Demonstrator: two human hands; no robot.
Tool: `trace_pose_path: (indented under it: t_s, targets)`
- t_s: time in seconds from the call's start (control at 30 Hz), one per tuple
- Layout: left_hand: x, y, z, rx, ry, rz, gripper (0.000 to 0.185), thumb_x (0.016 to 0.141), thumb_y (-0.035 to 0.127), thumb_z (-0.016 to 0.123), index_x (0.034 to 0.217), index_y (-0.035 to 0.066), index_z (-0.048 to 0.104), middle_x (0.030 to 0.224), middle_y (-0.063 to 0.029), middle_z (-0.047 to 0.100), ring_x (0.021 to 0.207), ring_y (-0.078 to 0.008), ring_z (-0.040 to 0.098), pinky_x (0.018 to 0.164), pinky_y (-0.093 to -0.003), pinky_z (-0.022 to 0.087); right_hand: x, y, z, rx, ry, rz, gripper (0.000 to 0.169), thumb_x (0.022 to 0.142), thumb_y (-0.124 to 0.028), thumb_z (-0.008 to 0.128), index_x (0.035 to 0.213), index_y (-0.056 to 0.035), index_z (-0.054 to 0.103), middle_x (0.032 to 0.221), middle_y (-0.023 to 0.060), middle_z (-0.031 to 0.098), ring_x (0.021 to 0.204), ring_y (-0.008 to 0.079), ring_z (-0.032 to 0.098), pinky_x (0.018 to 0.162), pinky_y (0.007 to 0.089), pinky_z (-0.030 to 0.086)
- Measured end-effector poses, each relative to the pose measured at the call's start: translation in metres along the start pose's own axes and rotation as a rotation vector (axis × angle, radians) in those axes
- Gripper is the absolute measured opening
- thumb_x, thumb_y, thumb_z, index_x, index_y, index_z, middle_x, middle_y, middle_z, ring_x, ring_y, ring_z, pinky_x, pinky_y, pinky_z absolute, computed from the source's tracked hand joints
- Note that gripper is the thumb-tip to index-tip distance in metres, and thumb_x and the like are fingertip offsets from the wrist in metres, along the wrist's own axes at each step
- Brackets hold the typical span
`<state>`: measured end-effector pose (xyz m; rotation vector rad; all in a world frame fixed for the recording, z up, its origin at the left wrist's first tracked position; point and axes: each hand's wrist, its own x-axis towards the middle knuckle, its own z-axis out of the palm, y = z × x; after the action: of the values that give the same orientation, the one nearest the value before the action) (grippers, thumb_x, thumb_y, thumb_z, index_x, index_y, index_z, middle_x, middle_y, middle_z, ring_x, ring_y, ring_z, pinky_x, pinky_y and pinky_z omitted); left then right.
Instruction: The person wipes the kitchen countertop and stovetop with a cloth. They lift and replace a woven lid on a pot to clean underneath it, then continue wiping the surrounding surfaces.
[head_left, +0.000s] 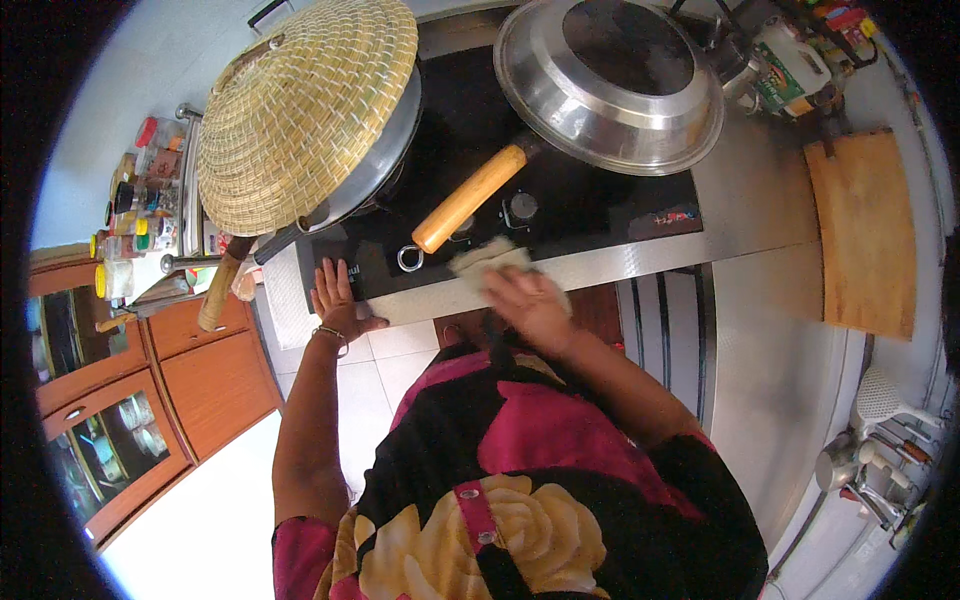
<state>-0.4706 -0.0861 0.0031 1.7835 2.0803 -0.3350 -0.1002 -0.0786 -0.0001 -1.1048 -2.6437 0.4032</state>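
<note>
My right hand (529, 307) presses a pale cloth (491, 262) against the front edge of the black glass gas stove (600, 214). The hand is slightly blurred. Flat on the stove's front left corner rests my left hand (339, 300), fingers spread, with nothing in it. Between the hands, a wok's wooden handle (471, 199) with a metal ring juts toward me over the stove knobs (523, 205). That wok sits under a domed metal lid (525, 90). Left of it, a woven straw cover (307, 120) leans over another wok (382, 161), whose handle (220, 292) points at the lower left.
Spice jars (154, 161) crowd a rack at the left, above wooden cabinets (217, 375). A metal counter (765, 300) runs along the right, with a wooden board (862, 240) against the wall. Utensils (877, 450) hang farther down. A plastic jug (791, 64) stands at the back right.
</note>
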Motion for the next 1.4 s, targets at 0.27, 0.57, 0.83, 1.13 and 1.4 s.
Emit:
trace_pose_path:
  t_s: [0.27,0.57,0.83,1.13,1.4]
  targets:
    - [0.001,0.0,0.001,-0.014,0.02,0.0,0.151,0.037,0.052,0.088,0.147,0.016,-0.008,0.154,-0.0126,-0.013,0.141,-0.035,-0.01,0.111,-0.0541,0.002,0.038,0.008,-0.014,0.026,0.104,0.046,0.043,0.077,-0.009,0.051,0.117,-0.0206,0.058,0.131,0.0021,0.05,0.119,0.0256,0.046,0.089,0.0468,0.037]
    - [0.002,-0.007,0.01,0.002,0.053,0.025,0.151,0.035,0.051,0.089,0.147,0.016,-0.006,0.154,-0.0125,-0.01,0.141,-0.0368,-0.008,0.11,-0.0569,0.003,-0.106,0.189,-0.117,-0.141,0.466,0.51,0.04,0.07,-0.002,0.057,0.107,-0.0146,0.066,0.11,0.0086,0.062,0.101,0.0297,0.056,0.085,0.0392,0.047]
    - [0.006,-0.022,0.021,-0.013,0.147,0.146,0.151,0.035,0.058,0.086,0.147,0.014,-0.005,0.154,-0.0157,-0.01,0.14,-0.0393,-0.008,0.108,-0.0598,0.004,-0.188,0.262,-0.082,-0.642,0.419,1.02,0.058,0.071,-0.01,0.062,0.127,-0.0216,0.052,0.135,0.0068,0.046,0.12,0.0335,0.046,0.086,0.0481,0.046]
    - [0.003,-0.011,0.011,-0.075,0.094,0.108,0.147,0.04,0.048,0.089,0.147,0.014,-0.006,0.153,-0.0149,-0.012,0.14,-0.0386,-0.009,0.109,-0.0568,0.001,-0.126,0.121,-0.04,-0.502,0.325,0.826,0.047,0.076,-0.005,0.049,0.121,-0.0168,0.057,0.127,0.0086,0.05,0.114,0.0328,0.046,0.075,0.045,0.045]
    - [-0.004,0.013,-0.008,-0.051,-0.004,-0.013,0.141,0.045,0.04,0.09,0.147,0.014,-0.004,0.154,-0.0134,-0.011,0.141,-0.0354,-0.01,0.11,-0.0552,0.001,-0.035,-0.005,-0.024,-0.294,0.144,0.44,0.04,0.077,-0.016,0.051,0.115,-0.0101,0.059,0.109,0.0056,0.053,0.099,0.0245,0.049,0.079,0.0428,0.041]
